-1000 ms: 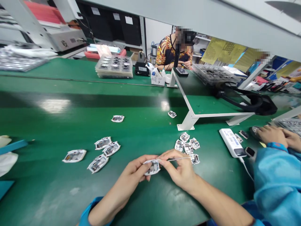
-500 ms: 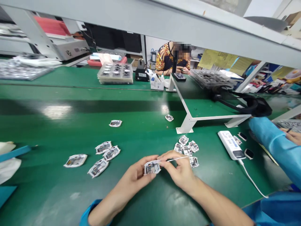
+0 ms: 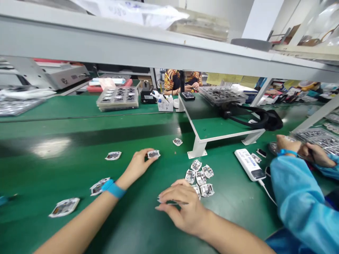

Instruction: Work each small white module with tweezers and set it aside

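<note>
My left hand point(image 3: 136, 167), with a blue band on its wrist, reaches forward over the green bench. Its thumb and fingertips pinch a small white-rimmed watch housing point(image 3: 153, 154) with circuit parts showing inside. Closer to me, my right hand point(image 3: 186, 206) holds thin metal tweezers point(image 3: 171, 202) between thumb and fingers, pointing left. Just beyond the right hand lies a cluster of similar housings point(image 3: 200, 178), partly hidden by its fingers. More of them lie apart: a far-left housing point(image 3: 113, 156), one housing point(image 3: 96, 187) partly covered by my left wrist, and a nearer housing point(image 3: 64, 207).
A low green stand point(image 3: 212, 128) with white legs carries a black headband device point(image 3: 254, 118). Right of centre lies a white handheld unit point(image 3: 250, 165) with a cable. A co-worker's blue sleeve point(image 3: 296, 190) occupies the right side. A shelf beam point(image 3: 159, 53) crosses overhead.
My left hand has carried the watch housing forward, away from my right hand, which keeps the tweezers. The view has tilted up, and the co-worker's arms on the right have shifted.
</note>
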Demonstrator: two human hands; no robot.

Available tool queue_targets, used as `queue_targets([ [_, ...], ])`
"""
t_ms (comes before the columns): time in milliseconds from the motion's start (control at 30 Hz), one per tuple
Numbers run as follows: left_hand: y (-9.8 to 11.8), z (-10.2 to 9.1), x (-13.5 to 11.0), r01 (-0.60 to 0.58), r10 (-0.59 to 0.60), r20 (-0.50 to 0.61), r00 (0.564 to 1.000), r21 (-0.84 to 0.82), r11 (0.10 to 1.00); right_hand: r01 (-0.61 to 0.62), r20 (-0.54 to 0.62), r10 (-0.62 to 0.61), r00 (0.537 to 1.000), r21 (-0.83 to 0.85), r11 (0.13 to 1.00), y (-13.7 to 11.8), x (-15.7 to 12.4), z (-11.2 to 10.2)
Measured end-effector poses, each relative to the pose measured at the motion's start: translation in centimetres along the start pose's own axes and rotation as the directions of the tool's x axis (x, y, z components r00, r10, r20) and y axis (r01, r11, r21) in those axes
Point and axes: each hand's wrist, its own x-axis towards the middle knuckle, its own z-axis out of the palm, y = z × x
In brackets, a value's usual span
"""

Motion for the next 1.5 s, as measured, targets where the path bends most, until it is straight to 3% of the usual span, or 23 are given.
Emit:
queue_targets([
  [133,0.0,1.0,4.9,-0.025,0.04,-0.071,0.997,0.2,0.98,0.013,-0.008,-0.013,1.0,-0.036,0.999,0.2,0.0,0.1],
  [267,1.3,3.3,7.4,-0.151,0.152,0.016,0.988,0.272,0.95,0.045,-0.048,-0.048,0.998,-0.056,0.997,0.5,0.2,0.2],
  [433,3.0,5.5,9.3,-0.246,0.22,0.134,0.966,0.225,0.943,0.034,-0.04,-0.037,0.999,-0.072,0.997,0.9,0.3,0.2],
  [600,3.2,5.3,9.2,-0.219,0.204,0.147,0.968,0.093,0.971,0.022,-0.017,-0.024,1.0,-0.087,0.996,1.2,0.1,0.2],
  [700,3.3,5.0,7.2,-0.162,0.165,0.107,0.98,-0.041,0.986,0.034,-0.041,-0.037,0.998,-0.065,0.997,1.1,0.3,0.0],
  [800,3.8,4.6,3.7,-0.086,0.11,0.094,0.989,-0.233,0.969,-0.002,-0.106,0.002,0.994,0.0,1.0,0.7,0.7,-0.5],
  [967,4.7,3.3,-4.0,0.061,0.048,0.206,0.977,-0.493,0.868,-0.208,-0.247,0.249,0.936,0.181,0.961,0.4,1.4,-1.3],
  [1067,4.7,2.4,-8.1,0.166,0.002,0.286,0.958,-0.56,0.812,-0.33,-0.228,0.4,0.888,0.291,0.898,0.8,1.3,-1.2],
  [1167,4.4,2.0,-11.2,0.256,-0.058,0.342,0.938,-0.571,0.78,-0.414,-0.155,0.482,0.863,0.333,0.847,1.3,0.9,-0.7],
  [1267,4.4,1.8,-13.2,0.252,-0.089,0.33,0.94,-0.493,0.833,-0.456,-0.084,0.504,0.86,0.319,0.831,1.4,0.4,0.0],
  [1500,4.1,1.5,-14.5,0.239,-0.099,0.329,0.939,-0.419,0.876,-0.444,-0.038,0.487,0.873,0.354,0.823,1.1,-0.3,0.9],
])
